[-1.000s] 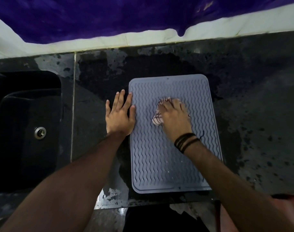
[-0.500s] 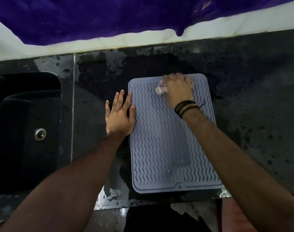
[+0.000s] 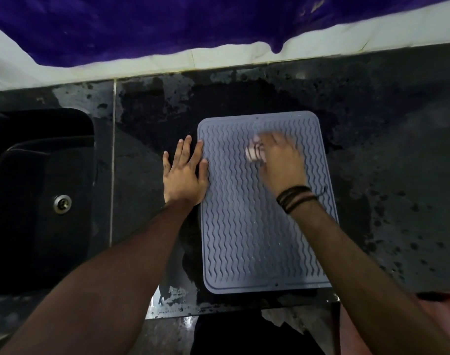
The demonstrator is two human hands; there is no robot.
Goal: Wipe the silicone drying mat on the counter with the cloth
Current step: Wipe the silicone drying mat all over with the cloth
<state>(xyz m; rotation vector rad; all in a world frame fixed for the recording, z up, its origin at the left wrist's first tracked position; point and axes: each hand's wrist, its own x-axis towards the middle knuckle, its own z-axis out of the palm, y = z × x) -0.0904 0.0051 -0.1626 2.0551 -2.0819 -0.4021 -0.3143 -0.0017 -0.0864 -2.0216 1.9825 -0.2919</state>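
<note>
While blurred over upper half of mat (image 3: 247, 226), right hand (image 3: 280, 162) palm-down, fingers curled onto bunched striped cloth (image 3: 254, 152), gripping it against the ribs. Left hand (image 3: 184, 172) flat, fingers spread and extended, nothing held; palm on dark wet counter (image 3: 385, 155), thumb and index fingertip on mat's left edge. Both forearms extended from bottom of frame. Black cord bands (image 3: 294, 198) on right wrist. Sink (image 3: 39, 190) far left.
</note>
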